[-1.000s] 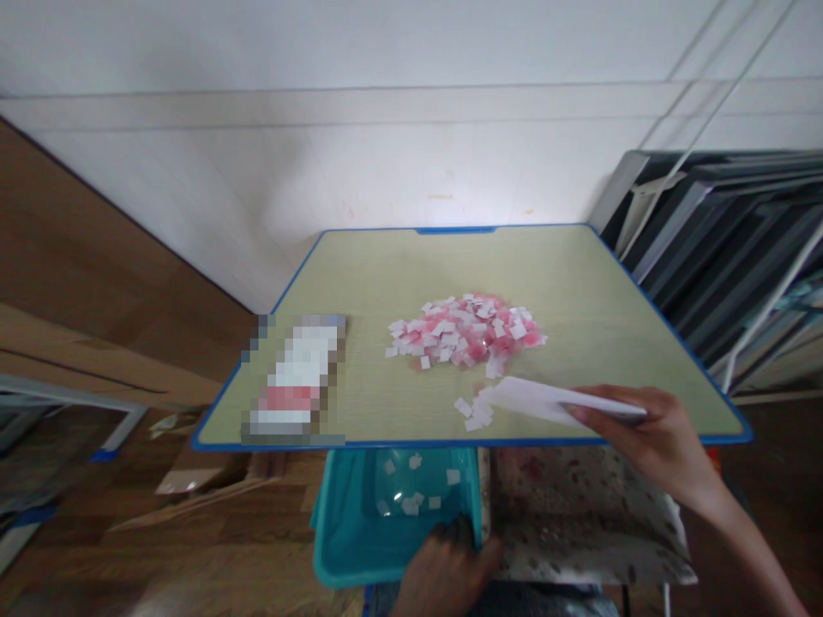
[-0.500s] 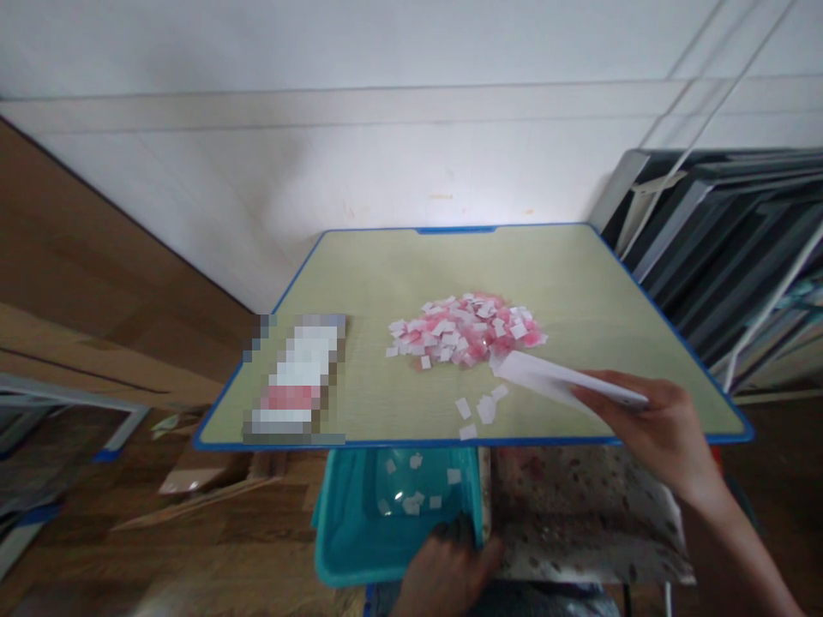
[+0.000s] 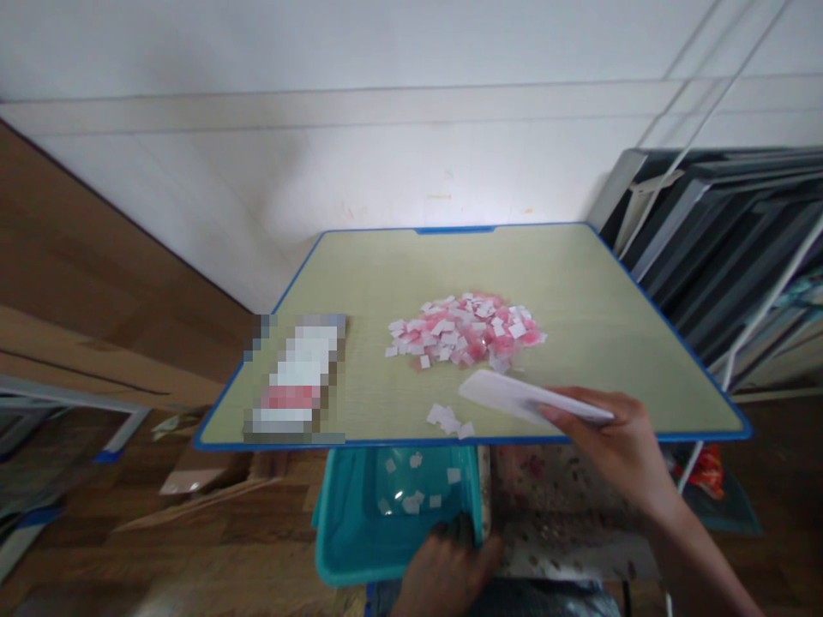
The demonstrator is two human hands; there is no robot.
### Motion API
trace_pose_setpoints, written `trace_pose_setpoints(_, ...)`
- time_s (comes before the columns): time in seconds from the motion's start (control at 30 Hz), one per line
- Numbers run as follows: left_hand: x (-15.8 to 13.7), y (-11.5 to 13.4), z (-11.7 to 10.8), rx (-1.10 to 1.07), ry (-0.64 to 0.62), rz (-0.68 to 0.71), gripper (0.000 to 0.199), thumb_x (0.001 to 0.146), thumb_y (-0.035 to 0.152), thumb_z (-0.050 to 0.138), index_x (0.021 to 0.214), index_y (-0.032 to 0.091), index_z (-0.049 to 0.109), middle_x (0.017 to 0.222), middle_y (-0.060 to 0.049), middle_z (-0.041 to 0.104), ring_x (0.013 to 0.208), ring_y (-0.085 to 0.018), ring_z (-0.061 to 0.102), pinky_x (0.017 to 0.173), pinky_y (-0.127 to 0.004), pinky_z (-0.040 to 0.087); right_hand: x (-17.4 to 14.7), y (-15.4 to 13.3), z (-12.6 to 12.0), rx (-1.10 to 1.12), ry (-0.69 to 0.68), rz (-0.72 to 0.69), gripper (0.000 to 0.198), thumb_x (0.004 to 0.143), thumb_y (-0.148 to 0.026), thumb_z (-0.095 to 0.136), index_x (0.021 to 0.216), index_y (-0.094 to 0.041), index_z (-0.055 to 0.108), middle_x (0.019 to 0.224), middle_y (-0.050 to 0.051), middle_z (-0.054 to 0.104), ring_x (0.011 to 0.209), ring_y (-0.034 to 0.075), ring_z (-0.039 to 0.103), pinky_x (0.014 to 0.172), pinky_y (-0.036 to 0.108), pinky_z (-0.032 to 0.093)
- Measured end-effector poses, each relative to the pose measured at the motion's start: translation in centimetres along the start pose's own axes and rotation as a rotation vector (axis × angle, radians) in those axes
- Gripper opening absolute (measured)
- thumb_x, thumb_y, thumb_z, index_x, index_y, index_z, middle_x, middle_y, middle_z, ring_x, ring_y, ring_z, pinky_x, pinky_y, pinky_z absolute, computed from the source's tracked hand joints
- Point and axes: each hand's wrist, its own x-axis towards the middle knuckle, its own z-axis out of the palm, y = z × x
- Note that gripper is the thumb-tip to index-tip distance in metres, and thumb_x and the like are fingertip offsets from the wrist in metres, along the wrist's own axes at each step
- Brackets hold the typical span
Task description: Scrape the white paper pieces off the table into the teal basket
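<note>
My right hand (image 3: pixel 614 441) is closed on a flat white piece of stiff paper (image 3: pixel 514 396), held tilted low over the tabletop (image 3: pixel 373 266). Left of the paper's tip, a few small white paper squares (image 3: pixel 448 420) lie by the near edge. Behind it rests a loose pile of white and pink squares (image 3: pixel 466 330). Below the table edge stands a teal plastic basin (image 3: pixel 347 548), with several white squares on its bottom. My left hand (image 3: pixel 447 561) grips the basin's right rim, fingers inside and thumb outside.
A blurred-out oblong object (image 3: pixel 299 377) lies on the table's left side. Dark flat panels (image 3: pixel 739 214) lean at the right behind a thin white pole. Cardboard (image 3: pixel 96 274) stands at the left. A patterned cloth (image 3: pixel 566 514) hangs or lies below the table's near edge.
My right hand and the white paper have moved left and nearer to me. The few loose squares have shifted left, closer to the near edge. My left hand and the basin stay put.
</note>
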Motion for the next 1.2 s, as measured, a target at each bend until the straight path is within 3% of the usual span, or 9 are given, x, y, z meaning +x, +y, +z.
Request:
trace_pose_setpoints(0.1, 0.1, 0.0, 0.0, 0.009, 0.005, 0.006, 0.017, 0.086, 0.020, 0.042, 0.103, 0.023, 0.044, 0.070, -0.002, 0.054, 0.064, -0.020, 0.055, 0.051, -0.028, 0.044, -0.2, 0.6, -1.2, -0.045, 0.066, 0.045, 0.014, 0.074, -0.027, 0.058, 0.081, -0.020, 0.068, 0.066, -0.002, 0.068, 0.051, 0.010, 0.056, 0.045, 0.018, 0.040)
trace_pose_setpoints(0.4, 0.1, 0.1, 0.1, 0.006, 0.026, -0.002, 0.015, 0.086, 0.021, 0.043, 0.101, 0.023, 0.044, 0.068, -0.001, 0.054, 0.062, -0.020, 0.056, 0.052, -0.027, 0.044, 0.3, -1.0, 0.5, -0.003, -0.111, -0.009, 0.018, 0.078, -0.028, 0.052, 0.082, -0.019, 0.068, 0.066, -0.001, 0.067, 0.055, 0.010, 0.057, 0.048, 0.018, 0.042)
trace_pose_setpoints(0.53, 0.0, 0.1, 0.3, 0.003, 0.039, -0.006, 0.014, 0.086, 0.023, 0.043, 0.099, 0.024, 0.044, 0.067, -0.001, 0.055, 0.060, -0.020, 0.056, 0.051, -0.028, 0.045, 0.0, -0.5, -1.9, -0.067, 0.024, 0.026, 0.016, 0.074, -0.030, 0.058, 0.079, -0.020, 0.069, 0.067, 0.000, 0.068, 0.054, 0.012, 0.058, 0.046, 0.019, 0.042)
trace_pose_setpoints(0.63, 0.1, 0.0, 0.3, 0.006, 0.037, 0.009, 0.013, 0.085, 0.022, 0.045, 0.097, 0.023, 0.044, 0.067, -0.001, 0.055, 0.060, -0.019, 0.056, 0.050, -0.027, 0.045, -0.4, -0.2, -3.2, -0.127, 0.003, 0.085, 0.019, 0.074, -0.033, 0.057, 0.078, -0.019, 0.069, 0.066, 0.001, 0.068, 0.053, 0.013, 0.057, 0.046, 0.021, 0.042)
trace_pose_setpoints(0.9, 0.1, 0.1, 0.4, 0.009, 0.072, 0.003, 0.016, 0.084, 0.021, 0.045, 0.100, 0.023, 0.044, 0.067, -0.001, 0.055, 0.062, -0.020, 0.056, 0.051, -0.027, 0.044, 0.7, -1.4, 1.5, 0.063, -0.205, 0.018, 0.023, 0.078, -0.031, 0.051, 0.083, -0.018, 0.069, 0.071, 0.002, 0.068, 0.060, 0.013, 0.059, 0.052, 0.021, 0.045)
trace_pose_setpoints(1.2, 0.1, 0.1, -0.2, 0.001, 0.044, 0.002, 0.012, 0.085, 0.021, 0.043, 0.097, 0.022, 0.046, 0.068, -0.002, 0.055, 0.061, -0.019, 0.056, 0.051, -0.026, 0.043, 0.3, -0.3, -0.6, -0.033, -0.030, 0.062, 0.020, 0.074, -0.032, 0.056, 0.079, -0.018, 0.069, 0.064, 0.001, 0.067, 0.052, 0.013, 0.056, 0.045, 0.021, 0.042)
